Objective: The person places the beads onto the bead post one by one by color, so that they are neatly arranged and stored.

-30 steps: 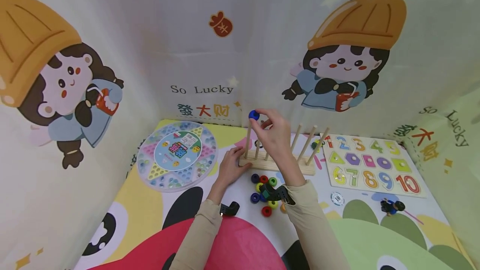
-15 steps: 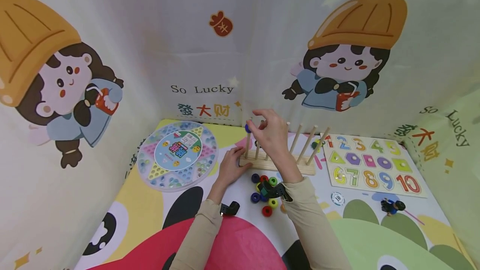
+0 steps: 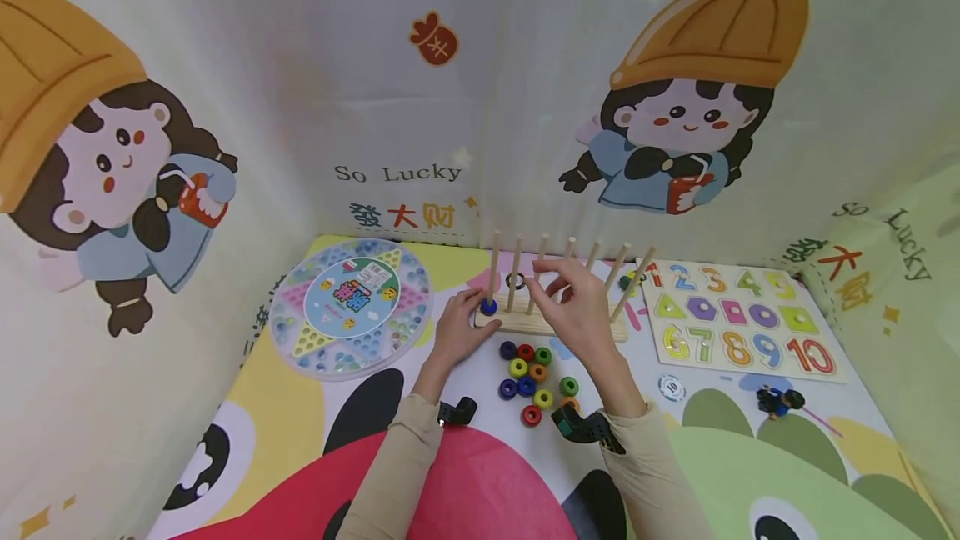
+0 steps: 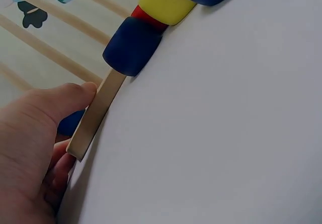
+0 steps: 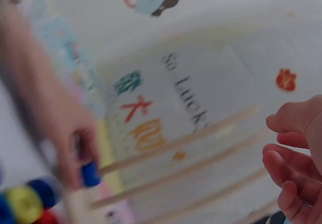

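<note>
Left fingers [image 3: 463, 300] are gripping the peg rack [image 3: 525, 323]; right fingers [image 5: 276, 163] are hovering empty, narrowly parted. Beads [image 3: 534, 376] near both are probably handling light, hard, slick: pinch sides.

Seeing a round game board [image 3: 351, 309] by the tabletop's [image 3: 487, 482] far left corner, a number puzzle [image 3: 744, 319] by the far right corner, a chip [image 3: 672, 388] and, nearer the right edge, a figurine [image 3: 778, 401].

Wooden pegs [image 3: 492, 265] are barring low passage across their rack [image 3: 525, 322], the left hand [image 3: 456, 330] blocking one end, beads [image 3: 537, 372] crowding the front, free air lying overhead.
</note>
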`<state>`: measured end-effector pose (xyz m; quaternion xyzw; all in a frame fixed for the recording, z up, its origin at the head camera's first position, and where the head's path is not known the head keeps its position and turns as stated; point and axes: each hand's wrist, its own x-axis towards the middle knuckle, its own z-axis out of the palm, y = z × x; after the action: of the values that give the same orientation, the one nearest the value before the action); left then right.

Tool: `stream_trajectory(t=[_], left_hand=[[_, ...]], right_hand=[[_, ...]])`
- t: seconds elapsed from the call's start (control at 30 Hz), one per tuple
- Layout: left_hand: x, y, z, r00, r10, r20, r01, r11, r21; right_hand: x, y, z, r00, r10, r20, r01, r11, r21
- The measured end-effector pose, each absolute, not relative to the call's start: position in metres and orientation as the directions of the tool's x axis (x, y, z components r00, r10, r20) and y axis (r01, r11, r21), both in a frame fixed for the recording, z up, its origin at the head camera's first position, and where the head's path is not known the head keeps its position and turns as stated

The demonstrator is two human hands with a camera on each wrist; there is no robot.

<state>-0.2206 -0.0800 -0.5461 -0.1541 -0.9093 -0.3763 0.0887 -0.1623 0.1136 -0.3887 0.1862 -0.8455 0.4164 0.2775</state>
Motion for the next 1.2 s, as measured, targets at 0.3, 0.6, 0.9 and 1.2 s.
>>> stream_trajectory(t=[0.3,0.6,0.9,1.2], left_hand=[[-0.222,-0.079,-0.545,-0.931,0.208,0.3,0.361,0.657,0.662],[-0.221,-0.08,-0.545,-0.934,0.214,0.286,0.354,0.662,0.661],[-0.22,-0.08,-0.545,-0.936,0.214,0.278,0.348,0.667,0.658],[-0.219,-0.079,-0.543,-0.941,0.217,0.26,0.337,0.662,0.67]], right_hand=[[-0.128,0.132,-0.455,-0.911,-0.166,0.377,-0.387,0.66,-0.644],[-0.104,0.124,-0.49,-0.947,-0.285,0.146,-0.316,0.754,-0.576],[-0.103,0.121,-0.493,-0.964,-0.247,0.095,-0.259,0.81,-0.526],[-0.103,0.12,-0.494,-0.965,-0.246,0.089,-0.257,0.83,-0.496]])
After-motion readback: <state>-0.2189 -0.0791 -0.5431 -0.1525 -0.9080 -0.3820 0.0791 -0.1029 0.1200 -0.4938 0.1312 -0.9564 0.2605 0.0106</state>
